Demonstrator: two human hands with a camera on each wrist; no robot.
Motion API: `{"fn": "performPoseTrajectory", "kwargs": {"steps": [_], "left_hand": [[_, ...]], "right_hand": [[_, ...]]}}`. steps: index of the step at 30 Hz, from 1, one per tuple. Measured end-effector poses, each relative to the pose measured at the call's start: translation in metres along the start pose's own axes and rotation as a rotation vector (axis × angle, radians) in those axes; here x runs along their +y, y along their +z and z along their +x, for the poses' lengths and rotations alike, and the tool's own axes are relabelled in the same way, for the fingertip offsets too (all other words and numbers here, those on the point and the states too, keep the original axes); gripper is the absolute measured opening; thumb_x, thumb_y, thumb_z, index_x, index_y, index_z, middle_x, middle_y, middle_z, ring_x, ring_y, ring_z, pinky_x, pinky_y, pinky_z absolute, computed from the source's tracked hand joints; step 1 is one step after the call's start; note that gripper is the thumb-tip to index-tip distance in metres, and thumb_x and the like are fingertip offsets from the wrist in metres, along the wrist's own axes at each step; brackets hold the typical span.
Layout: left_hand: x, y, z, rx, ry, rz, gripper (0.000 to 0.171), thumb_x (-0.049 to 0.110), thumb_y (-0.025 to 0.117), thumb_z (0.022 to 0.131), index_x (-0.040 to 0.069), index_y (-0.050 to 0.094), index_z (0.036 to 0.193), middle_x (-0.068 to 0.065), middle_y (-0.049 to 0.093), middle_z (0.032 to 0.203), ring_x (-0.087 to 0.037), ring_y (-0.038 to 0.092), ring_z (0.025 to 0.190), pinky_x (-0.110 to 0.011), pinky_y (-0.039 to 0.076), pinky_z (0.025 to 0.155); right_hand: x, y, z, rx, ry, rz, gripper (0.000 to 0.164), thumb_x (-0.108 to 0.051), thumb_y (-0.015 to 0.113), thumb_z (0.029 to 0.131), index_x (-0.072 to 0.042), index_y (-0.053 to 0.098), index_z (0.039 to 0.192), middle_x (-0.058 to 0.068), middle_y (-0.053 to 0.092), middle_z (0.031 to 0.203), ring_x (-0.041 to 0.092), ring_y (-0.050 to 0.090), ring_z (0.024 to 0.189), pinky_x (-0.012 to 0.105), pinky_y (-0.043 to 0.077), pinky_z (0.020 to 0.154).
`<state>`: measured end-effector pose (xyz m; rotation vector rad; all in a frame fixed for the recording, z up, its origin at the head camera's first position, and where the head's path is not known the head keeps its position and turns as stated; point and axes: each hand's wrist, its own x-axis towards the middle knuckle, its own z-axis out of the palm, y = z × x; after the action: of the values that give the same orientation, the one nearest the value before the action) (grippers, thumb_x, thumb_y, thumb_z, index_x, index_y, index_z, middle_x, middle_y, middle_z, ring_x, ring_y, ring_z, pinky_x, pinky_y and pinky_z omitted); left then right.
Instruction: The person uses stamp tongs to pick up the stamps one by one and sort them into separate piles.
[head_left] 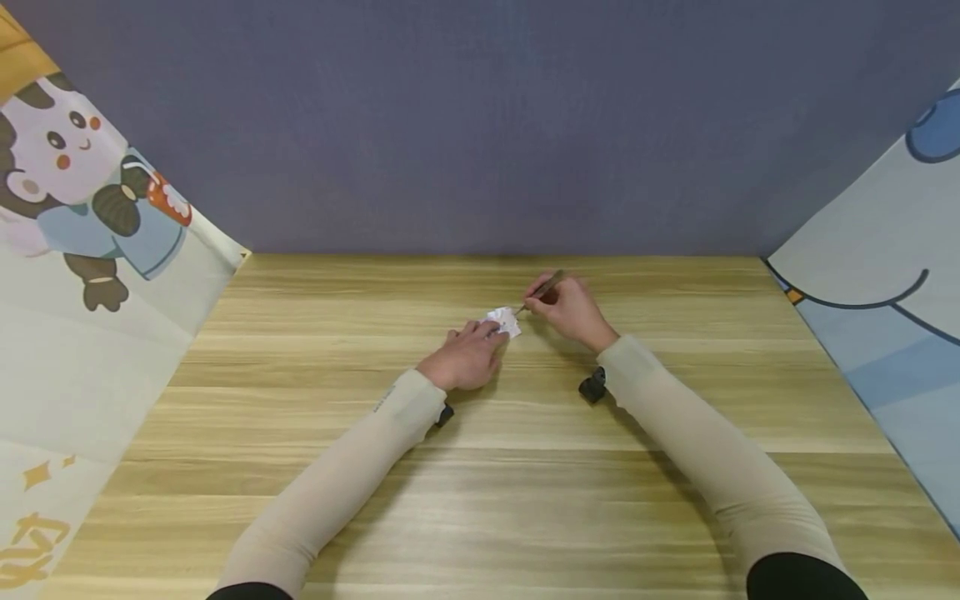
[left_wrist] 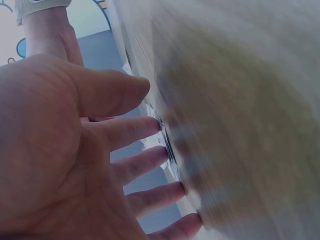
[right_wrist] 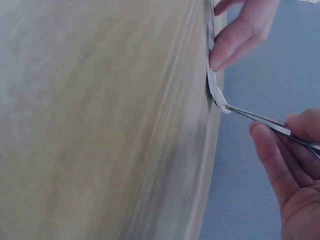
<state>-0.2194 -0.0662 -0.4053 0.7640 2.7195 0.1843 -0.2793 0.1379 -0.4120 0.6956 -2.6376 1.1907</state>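
Atop the small, thin white paper piece [head_left: 506, 319] on the pale wooden surface [head_left: 517, 500], the left hand [head_left: 467, 354] is pressing, fingers outstretched; at the paper's raised edge, the right hand [head_left: 567, 308] is pinching slim silver metal tweezers [right_wrist: 280, 128], seemingly peeling, now needing a steady lift.

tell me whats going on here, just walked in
A person is working with both hands on a small white piece of paper lying on a wooden table. The left hand rests on it, its fingers holding it down. The right hand pinches metal tweezers, whose tips meet the paper's edge. In the right wrist view that edge looks bent up off the table, while the rest stays under the left hand.
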Motion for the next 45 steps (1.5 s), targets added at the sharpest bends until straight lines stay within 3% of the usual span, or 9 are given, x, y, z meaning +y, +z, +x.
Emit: {"fn": "performPoseTrajectory", "kwargs": {"steps": [10,16,23,26,29,32,35,38,45], "left_hand": [[0.0,0.002,0.002,-0.002,-0.01,0.006,0.054,0.029,0.045,0.1,0.017,0.03,0.15,-0.006,0.02,0.154,-0.028,0.02,0.138,-0.05,0.025,0.106],[0.0,0.003,0.003,0.002,-0.004,0.011,0.054,0.03,0.046,0.1,0.018,0.029,0.15,-0.005,0.02,0.154,-0.027,0.021,0.138,-0.05,0.027,0.105],[0.001,0.002,0.002,-0.013,-0.005,0.0,0.054,0.03,0.046,0.1,0.019,0.03,0.149,-0.005,0.02,0.154,-0.027,0.019,0.139,-0.051,0.025,0.106],[0.001,0.001,0.0,-0.016,-0.004,-0.009,0.052,0.029,0.046,0.1,0.018,0.031,0.149,-0.005,0.021,0.154,-0.027,0.019,0.139,-0.052,0.025,0.106],[0.002,0.0,-0.001,-0.015,-0.004,-0.014,0.052,0.029,0.046,0.1,0.018,0.031,0.149,-0.005,0.021,0.154,-0.026,0.018,0.139,-0.052,0.024,0.106],[0.002,-0.001,-0.002,-0.011,-0.004,-0.01,0.052,0.029,0.046,0.1,0.017,0.032,0.149,-0.006,0.021,0.154,-0.026,0.018,0.139,-0.051,0.024,0.107],[0.002,0.0,-0.002,-0.004,0.002,-0.007,0.052,0.029,0.046,0.1,0.016,0.032,0.148,-0.006,0.022,0.154,-0.026,0.019,0.139,-0.051,0.025,0.106],[0.001,0.0,-0.002,-0.002,0.006,-0.005,0.052,0.028,0.046,0.1,0.016,0.032,0.148,-0.006,0.022,0.153,-0.027,0.019,0.139,-0.051,0.026,0.106],[0.0,0.003,-0.001,-0.002,0.009,0.014,0.053,0.028,0.045,0.1,0.017,0.03,0.149,-0.005,0.021,0.154,-0.026,0.019,0.138,-0.05,0.027,0.105]], "right_hand": [[-0.003,0.006,-0.002,0.026,-0.012,0.03,0.004,-0.011,0.069,0.087,-0.008,0.068,0.09,-0.001,0.067,0.08,0.011,0.062,0.07,0.03,0.052,0.063],[-0.006,0.001,0.0,0.082,-0.051,0.036,0.003,-0.011,0.067,0.088,-0.008,0.069,0.089,0.001,0.067,0.081,0.014,0.062,0.071,0.03,0.052,0.064],[-0.02,-0.021,0.0,0.137,-0.103,0.21,0.006,-0.009,0.068,0.088,-0.004,0.069,0.089,0.004,0.067,0.083,0.018,0.066,0.071,0.027,0.054,0.062],[-0.039,-0.034,-0.003,0.147,-0.159,0.273,0.006,-0.005,0.067,0.087,0.001,0.069,0.089,0.009,0.068,0.084,0.017,0.068,0.071,0.028,0.055,0.062],[-0.067,-0.047,-0.01,0.165,-0.241,0.275,0.006,0.002,0.066,0.086,0.007,0.067,0.088,0.015,0.068,0.085,0.015,0.068,0.071,0.028,0.055,0.064],[-0.091,-0.06,-0.015,0.2,-0.333,0.275,0.002,0.009,0.066,0.083,0.009,0.066,0.085,0.019,0.068,0.084,0.021,0.068,0.07,0.029,0.055,0.064],[-0.102,-0.07,-0.017,0.228,-0.434,0.321,0.006,0.016,0.064,0.08,0.012,0.065,0.084,0.022,0.067,0.084,0.029,0.068,0.072,0.031,0.056,0.064],[-0.106,-0.077,-0.017,0.26,-0.508,0.379,0.011,0.02,0.064,0.077,0.012,0.066,0.084,0.023,0.067,0.085,0.028,0.068,0.074,0.031,0.056,0.065],[-0.126,-0.093,-0.027,0.303,-0.607,0.457,0.014,0.025,0.06,0.075,0.016,0.065,0.084,0.028,0.066,0.084,0.029,0.068,0.074,0.031,0.055,0.065]]}}
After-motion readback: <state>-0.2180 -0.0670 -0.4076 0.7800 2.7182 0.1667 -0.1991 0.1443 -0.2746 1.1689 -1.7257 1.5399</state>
